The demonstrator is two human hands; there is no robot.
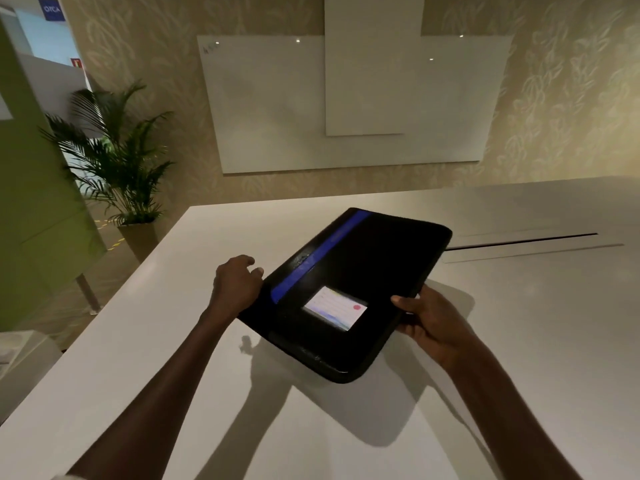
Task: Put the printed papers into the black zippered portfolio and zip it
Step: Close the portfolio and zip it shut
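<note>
A black zippered portfolio [360, 271] with a blue stripe and a small card window on its cover is held closed, raised a little above the white table [138, 341] and tilted. My right hand [427, 318] grips its right edge, thumb on top and fingers underneath. At the portfolio's left edge, beside the blue stripe, is my left hand [235, 284] with its fingers curled; whether it grips the edge or the zipper I cannot tell. No printed papers are visible.
A long cable slot [519, 241] runs across the table behind the portfolio. White boards [346, 109] hang on the far wall. A potted palm [114, 157] stands past the table's left corner, next to a green partition [38, 209].
</note>
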